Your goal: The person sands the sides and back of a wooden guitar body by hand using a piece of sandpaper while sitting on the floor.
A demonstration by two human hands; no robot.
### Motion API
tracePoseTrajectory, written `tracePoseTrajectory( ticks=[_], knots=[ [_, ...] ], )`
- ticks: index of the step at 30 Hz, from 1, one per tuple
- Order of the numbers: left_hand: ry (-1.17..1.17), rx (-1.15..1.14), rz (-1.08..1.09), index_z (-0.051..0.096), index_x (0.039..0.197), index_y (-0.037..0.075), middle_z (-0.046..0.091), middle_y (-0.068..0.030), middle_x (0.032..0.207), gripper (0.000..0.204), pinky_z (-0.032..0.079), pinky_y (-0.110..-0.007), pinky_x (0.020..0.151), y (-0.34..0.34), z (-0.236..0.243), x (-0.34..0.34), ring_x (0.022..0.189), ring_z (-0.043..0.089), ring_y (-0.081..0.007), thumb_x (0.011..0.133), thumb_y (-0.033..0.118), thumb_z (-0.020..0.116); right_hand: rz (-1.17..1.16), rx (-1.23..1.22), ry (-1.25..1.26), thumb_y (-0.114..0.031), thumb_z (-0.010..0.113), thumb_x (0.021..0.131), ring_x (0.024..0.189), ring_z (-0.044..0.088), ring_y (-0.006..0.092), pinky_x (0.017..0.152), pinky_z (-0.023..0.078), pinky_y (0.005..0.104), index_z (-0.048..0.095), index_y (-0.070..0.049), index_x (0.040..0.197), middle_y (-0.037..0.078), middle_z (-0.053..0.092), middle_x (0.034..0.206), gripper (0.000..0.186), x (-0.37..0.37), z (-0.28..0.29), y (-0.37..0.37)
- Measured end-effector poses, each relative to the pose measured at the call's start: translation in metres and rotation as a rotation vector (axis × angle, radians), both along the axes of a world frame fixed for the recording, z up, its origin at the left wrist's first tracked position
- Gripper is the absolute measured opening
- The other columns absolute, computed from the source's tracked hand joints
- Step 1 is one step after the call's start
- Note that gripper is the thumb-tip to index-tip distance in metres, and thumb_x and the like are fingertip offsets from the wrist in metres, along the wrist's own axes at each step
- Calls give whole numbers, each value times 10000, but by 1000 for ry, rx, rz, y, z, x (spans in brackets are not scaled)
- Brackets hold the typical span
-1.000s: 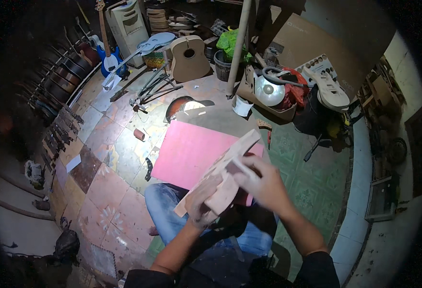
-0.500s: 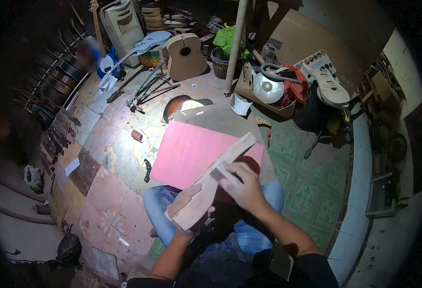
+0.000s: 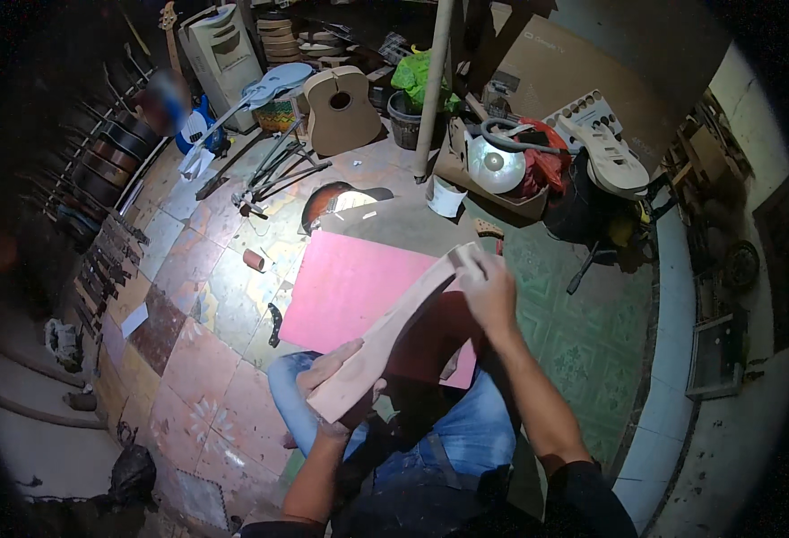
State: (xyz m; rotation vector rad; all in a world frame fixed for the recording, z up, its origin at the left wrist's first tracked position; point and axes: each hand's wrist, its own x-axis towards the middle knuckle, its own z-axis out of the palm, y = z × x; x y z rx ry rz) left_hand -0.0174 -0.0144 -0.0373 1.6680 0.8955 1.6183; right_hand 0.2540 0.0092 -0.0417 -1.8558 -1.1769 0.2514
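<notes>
A bare, pale wooden piece (image 3: 394,327), wide at its near end and tapering to a narrow far end, slants over my lap. My left hand (image 3: 327,369) grips the wide end, its thumb side along the edge and the other fingers underneath. At the narrow tip is my right hand (image 3: 489,291), fingers closed on a small grey block (image 3: 455,257) pressed against the wood. The fingers cover most of that block. Beneath the wooden piece lies a pink sheet (image 3: 350,278), partly in its shadow.
A grey board (image 3: 385,224) lies under the pink sheet. A brown cylinder (image 3: 254,260) and a dark curved piece (image 3: 274,325) are on the tiles to the left. Beyond stand an acoustic guitar body (image 3: 341,125), a pole (image 3: 432,99) and a cluttered box (image 3: 511,202).
My right hand has slid from the middle of the wooden piece up to its narrow far tip. The left hand still holds the wide end, and the piece has turned slightly.
</notes>
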Motion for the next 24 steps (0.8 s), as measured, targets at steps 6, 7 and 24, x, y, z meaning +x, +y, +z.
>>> tracePoseTrajectory(
  ticks=[6, 7, 24],
  knots=[
    [13, 180, -12, 651, 1079, -20, 702, -154, 1029, 482, 583, -334, 797, 14, 12, -2, 894, 713, -234, 759, 229, 912, 277, 135, -286, -195, 772, 790, 1050, 636, 387, 916, 512, 459, 704, -30, 1146, 200, 665, 1089, 398, -27, -21, -9],
    [-17, 159, -4, 655, 1077, -9, 691, -144, 1037, 466, 579, -328, 791, 14, 15, 0, 888, 706, -236, 759, 217, 910, 104, 149, -144, -196, 769, 797, 1045, 636, 389, 919, 511, 466, 701, -25, 1143, 196, 663, 1101, 392, -11, -23, 5],
    [103, 98, -62, 667, 1135, -37, 680, -177, 1013, 776, 543, -373, 775, 26, 11, -1, 885, 673, -272, 847, 684, 656, 360, 271, 412, -144, 733, 867, 1064, 668, 267, 942, 517, 380, 641, 18, 1210, 204, 664, 1172, 390, -92, 16, -30]
  ],
)
